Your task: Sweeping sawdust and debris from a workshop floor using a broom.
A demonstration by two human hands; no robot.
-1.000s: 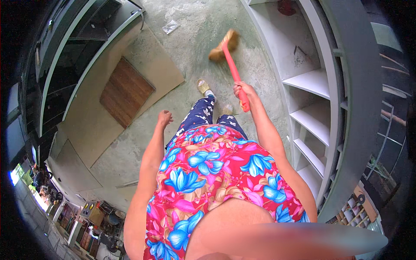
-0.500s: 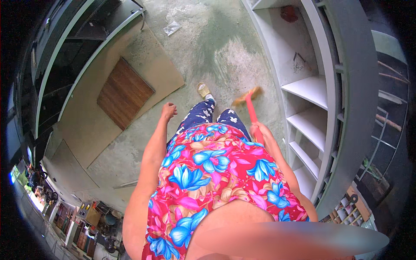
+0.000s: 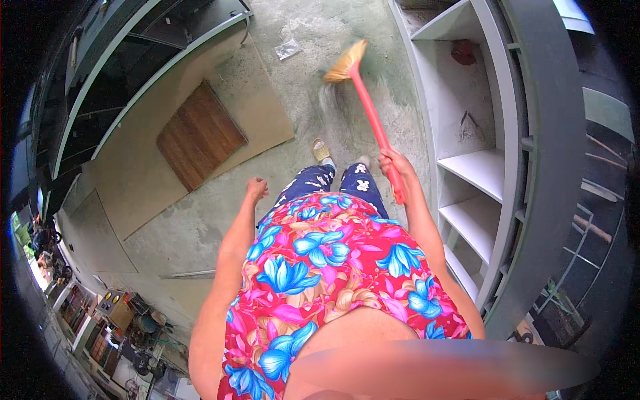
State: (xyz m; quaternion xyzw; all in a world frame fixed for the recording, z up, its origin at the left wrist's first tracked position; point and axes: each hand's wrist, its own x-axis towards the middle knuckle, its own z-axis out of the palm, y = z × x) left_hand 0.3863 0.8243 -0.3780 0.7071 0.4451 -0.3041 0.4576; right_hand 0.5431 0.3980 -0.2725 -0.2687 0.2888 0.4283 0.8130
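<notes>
My right hand (image 3: 395, 163) is wrapped round the red handle of a short broom (image 3: 369, 107). The handle slants forward and left from my grip, its end sticking out just behind the hand. Straw-coloured bristles (image 3: 347, 61) fan out at the far end, low over the concrete floor (image 3: 280, 93); a greyish streak of dust lies beside them. On the other side, my left hand (image 3: 257, 188) hangs near my left thigh, its fingers loosely curled in and nothing visible in them.
White shelving (image 3: 470, 173) lines the right side, with a dark red item (image 3: 463, 52) in one compartment. On the left, a brown wood-grain panel (image 3: 201, 137) rests on a larger tan sheet (image 3: 270, 123). A clear plastic bag (image 3: 288, 49) lies ahead. Dark shelving (image 3: 127, 73) stands far left.
The broom has swung forward, away from my feet, and its bristles have moved left. My right hand has risen slightly with it. The surroundings have shifted a little in view.
</notes>
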